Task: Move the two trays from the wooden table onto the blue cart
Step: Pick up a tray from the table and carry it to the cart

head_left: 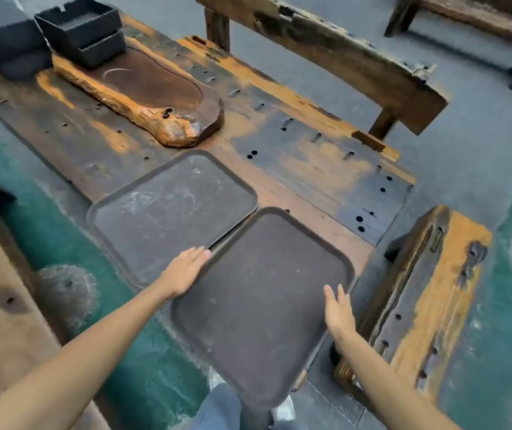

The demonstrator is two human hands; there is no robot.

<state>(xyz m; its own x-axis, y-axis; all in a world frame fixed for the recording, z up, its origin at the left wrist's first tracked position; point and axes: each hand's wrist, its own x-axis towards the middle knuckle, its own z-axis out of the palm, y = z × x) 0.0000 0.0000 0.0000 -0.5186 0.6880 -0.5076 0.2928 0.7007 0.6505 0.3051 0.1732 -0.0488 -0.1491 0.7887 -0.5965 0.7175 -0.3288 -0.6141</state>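
both hands [183, 270] [338, 311] rest open on the near tray [261, 308].

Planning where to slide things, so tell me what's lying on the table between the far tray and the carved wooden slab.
Nothing: in the head view, only bare tabletop separates the far tray from the carved wooden slab.

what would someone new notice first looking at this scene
Two dark trays side by side on the worn wooden table: the far tray lies flat, while the near tray juts past the table's edge. Both hands are on the near one, left hand at its left rim, right hand at its right. Behind lies a carved wooden slab.
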